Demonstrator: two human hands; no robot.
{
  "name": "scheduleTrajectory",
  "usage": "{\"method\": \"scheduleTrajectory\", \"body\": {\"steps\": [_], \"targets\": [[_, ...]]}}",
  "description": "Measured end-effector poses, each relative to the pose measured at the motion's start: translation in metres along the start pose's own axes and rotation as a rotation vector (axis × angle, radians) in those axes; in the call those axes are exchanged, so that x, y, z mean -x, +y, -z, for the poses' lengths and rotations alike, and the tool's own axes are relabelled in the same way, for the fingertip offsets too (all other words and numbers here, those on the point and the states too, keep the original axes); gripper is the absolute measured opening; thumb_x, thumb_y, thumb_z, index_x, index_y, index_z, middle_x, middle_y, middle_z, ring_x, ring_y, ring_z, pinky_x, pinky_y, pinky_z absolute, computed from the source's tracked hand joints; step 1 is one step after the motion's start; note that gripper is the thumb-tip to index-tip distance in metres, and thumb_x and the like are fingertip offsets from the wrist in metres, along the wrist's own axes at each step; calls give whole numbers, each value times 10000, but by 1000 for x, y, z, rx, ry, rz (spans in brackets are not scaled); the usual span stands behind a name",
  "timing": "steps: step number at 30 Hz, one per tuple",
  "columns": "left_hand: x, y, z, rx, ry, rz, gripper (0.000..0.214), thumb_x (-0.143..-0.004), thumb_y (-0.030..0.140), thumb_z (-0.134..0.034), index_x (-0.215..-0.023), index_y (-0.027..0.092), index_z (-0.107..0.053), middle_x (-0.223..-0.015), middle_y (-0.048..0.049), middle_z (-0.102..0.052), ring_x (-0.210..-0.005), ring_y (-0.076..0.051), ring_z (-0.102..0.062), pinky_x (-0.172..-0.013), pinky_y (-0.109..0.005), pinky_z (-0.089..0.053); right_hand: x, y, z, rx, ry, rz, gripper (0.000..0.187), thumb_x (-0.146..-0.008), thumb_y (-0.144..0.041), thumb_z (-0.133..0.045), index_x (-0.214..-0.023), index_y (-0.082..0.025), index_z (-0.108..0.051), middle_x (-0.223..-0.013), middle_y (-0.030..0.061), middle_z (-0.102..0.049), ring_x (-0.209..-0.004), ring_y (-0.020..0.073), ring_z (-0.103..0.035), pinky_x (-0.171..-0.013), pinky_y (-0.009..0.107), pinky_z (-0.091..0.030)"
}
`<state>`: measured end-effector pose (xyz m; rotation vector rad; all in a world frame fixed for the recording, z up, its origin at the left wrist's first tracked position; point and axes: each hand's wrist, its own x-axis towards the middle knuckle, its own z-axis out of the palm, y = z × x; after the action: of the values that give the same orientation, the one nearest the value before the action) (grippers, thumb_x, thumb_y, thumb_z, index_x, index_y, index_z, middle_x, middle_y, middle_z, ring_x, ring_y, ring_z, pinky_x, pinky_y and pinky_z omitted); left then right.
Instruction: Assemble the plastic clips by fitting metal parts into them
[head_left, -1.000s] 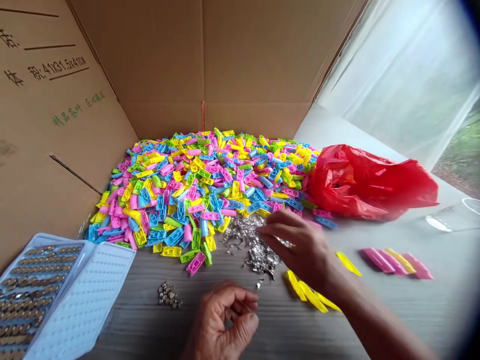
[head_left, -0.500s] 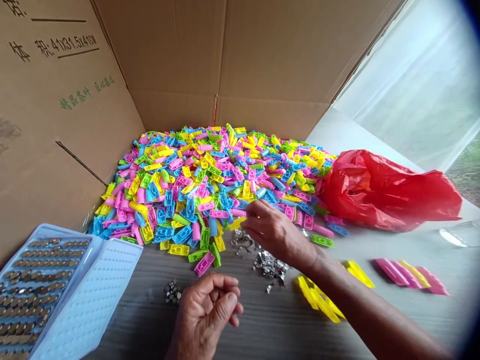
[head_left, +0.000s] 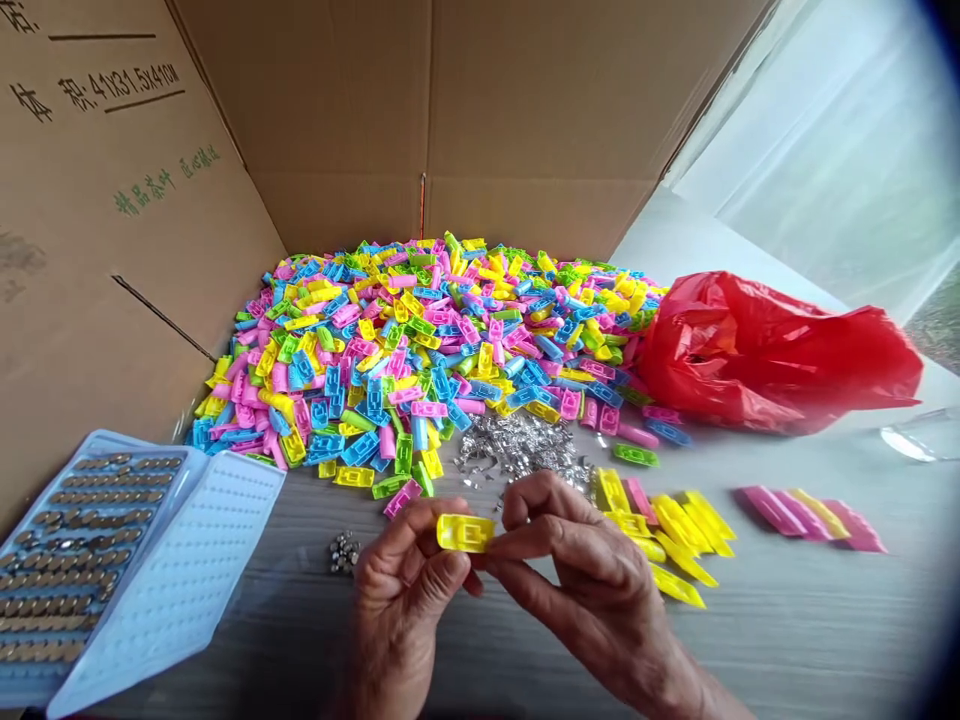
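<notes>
The left hand (head_left: 401, 600) and right hand (head_left: 592, 570) are pinching a yellow plastic piece (head_left: 465, 533) between their fingers (head_left: 555, 532) over the gray counter (head_left: 787, 640).

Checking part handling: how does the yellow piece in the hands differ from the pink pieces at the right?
The yellow plastic piece is held up between the left hand and right hand, while the pink plastic pieces lie on the tabletop. The yellow one is single, with its rectangular opening showing; the pink ones overlap in a slanted row, with no opening showing. Both are elongated moulded plastic.
</notes>
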<state>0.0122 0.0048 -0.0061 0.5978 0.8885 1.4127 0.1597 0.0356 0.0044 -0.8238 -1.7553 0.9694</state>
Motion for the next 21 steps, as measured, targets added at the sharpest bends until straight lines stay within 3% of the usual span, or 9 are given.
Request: {"method": "scheduleTrajectory", "body": {"steps": [7, 14, 17, 21], "targets": [[8, 3, -1, 10, -11, 1, 186, -734, 306, -754, -909, 242, -763, -917, -56, -780, -676, -144, -667, -601, -215, -555, 14, 7, 13, -118, 167, -191, 150, -829, -146, -639, -851, -280, -702, -835, 9, -545, -782, 139, -541, -654, 247, -472], [13, 0, -3, 33, 9, 54, 167, -722, 289, -766, -885, 255, -769, -808, -27, -770, -687, -163, -686, -632, -236, -554, 22, -1, 4, -20, 14, -132, 241, -822, -242, -678, -1048, -325, -655, -860, 7, -538, -842, 165, -532, -696, 279, -473], [20, 0, 7, 43, 38, 108, 201, -725, 296, -761, -918, 241, -767, -764, -41, -754, -690, -185, -691, -616, -253, -553, 27, -1, 7, 63, 19, -83, 243, -829, -226, -666, -1059, -299, -640, -875, 14, -563, -856, 169, -558, -714, 281, -486], [35, 8, 35, 34, 151, 122, 208, -740, 322, -738, -920, 223, -770, -744, -62, -747, -704, -233, -705, -571, -281, -559, 29, 9, 19, 322, 78, -85, 161, -851, -127, -596, -933, -250, -660, -863, 15, -581, -745, 128, -592, -625, 222, -487]]}}
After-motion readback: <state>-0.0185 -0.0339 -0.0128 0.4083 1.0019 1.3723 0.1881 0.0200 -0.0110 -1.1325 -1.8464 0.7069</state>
